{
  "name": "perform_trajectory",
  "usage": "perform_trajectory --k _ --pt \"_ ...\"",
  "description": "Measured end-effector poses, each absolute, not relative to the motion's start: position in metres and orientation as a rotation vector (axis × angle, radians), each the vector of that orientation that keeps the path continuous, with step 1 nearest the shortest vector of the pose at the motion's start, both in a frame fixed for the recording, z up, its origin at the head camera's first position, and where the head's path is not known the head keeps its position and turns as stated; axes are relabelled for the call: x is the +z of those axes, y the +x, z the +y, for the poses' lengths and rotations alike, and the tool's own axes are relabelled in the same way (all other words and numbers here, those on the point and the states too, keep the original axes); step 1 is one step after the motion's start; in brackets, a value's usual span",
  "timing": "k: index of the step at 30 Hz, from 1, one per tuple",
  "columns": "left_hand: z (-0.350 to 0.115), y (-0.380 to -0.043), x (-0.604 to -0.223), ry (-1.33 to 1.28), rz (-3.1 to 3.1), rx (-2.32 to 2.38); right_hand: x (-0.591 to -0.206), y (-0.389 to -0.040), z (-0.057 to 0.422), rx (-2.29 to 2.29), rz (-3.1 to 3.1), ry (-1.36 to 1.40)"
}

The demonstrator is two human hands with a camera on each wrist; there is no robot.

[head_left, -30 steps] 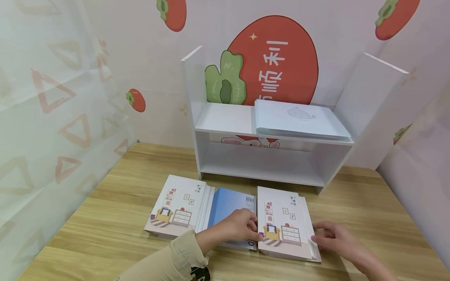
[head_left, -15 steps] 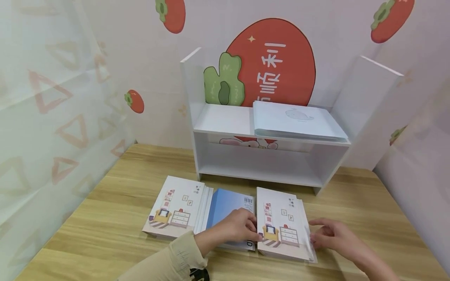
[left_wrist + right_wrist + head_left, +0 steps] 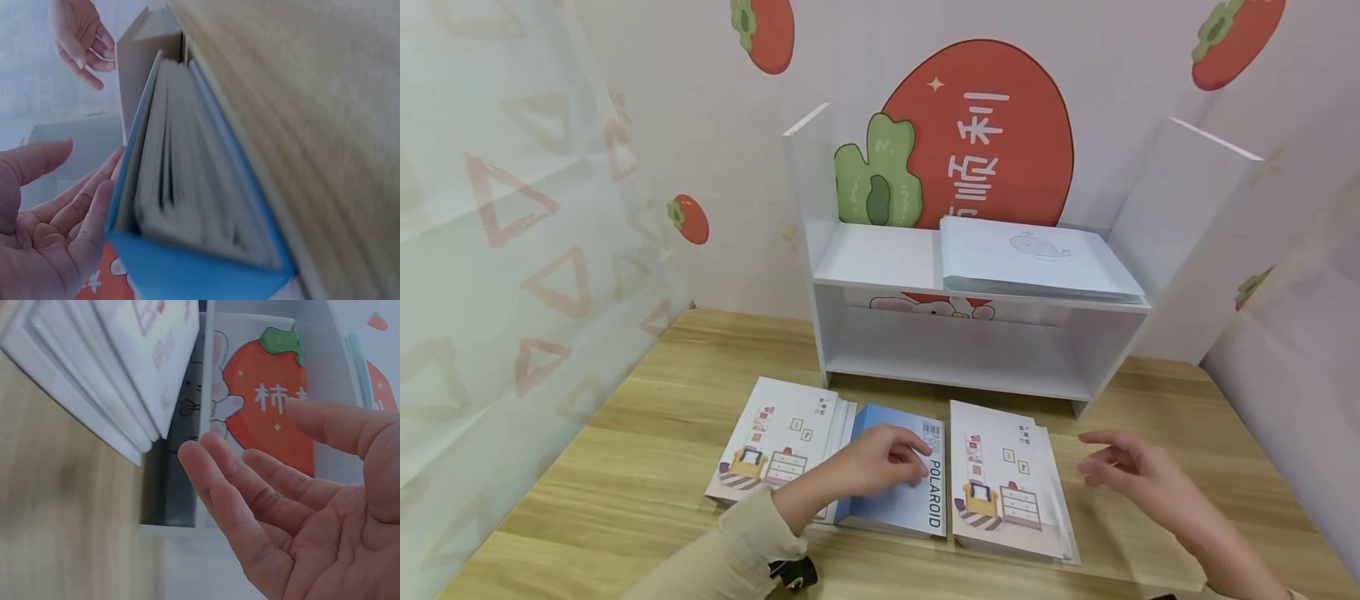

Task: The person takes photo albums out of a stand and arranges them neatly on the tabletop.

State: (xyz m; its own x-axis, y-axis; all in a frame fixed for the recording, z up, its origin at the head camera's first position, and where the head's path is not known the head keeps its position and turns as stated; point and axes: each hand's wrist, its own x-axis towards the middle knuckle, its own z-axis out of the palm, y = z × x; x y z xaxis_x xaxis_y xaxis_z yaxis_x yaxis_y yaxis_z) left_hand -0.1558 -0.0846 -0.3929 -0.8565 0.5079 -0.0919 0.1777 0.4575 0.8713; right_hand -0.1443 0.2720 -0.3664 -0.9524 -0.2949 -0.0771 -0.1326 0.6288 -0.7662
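Note:
Three piles lie side by side on the table. The middle one is a blue album (image 3: 898,510) marked POLAROID; its pages show edge-on in the left wrist view, between blue covers (image 3: 194,265). My left hand (image 3: 880,461) hovers over this album, fingers loosely bent and holding nothing. To its right is a stack of white books (image 3: 996,479) with a drawn armchair and drawers on top. My right hand (image 3: 1138,479) is apart from that stack, off its right side, with relaxed fingers and nothing in them. A similar white book stack (image 3: 790,425) lies at the left, partly behind my left forearm.
Behind the piles stands a white two-tier shelf (image 3: 887,254). On its upper board, toward the right, lie pale blue folders (image 3: 1037,260) with a whale drawing. Decorated wall sheets (image 3: 730,125) enclose the wooden table (image 3: 647,417) at the back and sides.
My left hand has left the right stack's left edge and moved left over the blue album. My right hand has drawn away from the stack's right edge. The right stack's lower books sit more evenly.

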Motion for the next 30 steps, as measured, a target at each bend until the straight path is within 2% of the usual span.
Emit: perform_trajectory --k 11,19,30 --pt "-0.111 -0.170 -0.367 0.630 2.628 1.399 -0.343 -0.157 0.281 -1.376 2.884 -0.267" --pt "-0.126 -0.181 -0.339 0.627 2.628 1.644 -0.325 -0.165 0.276 -1.747 2.964 -0.164" --pt "-0.115 -0.208 -0.307 0.705 2.786 1.953 -0.300 -0.187 0.255 -1.932 3.163 0.027"
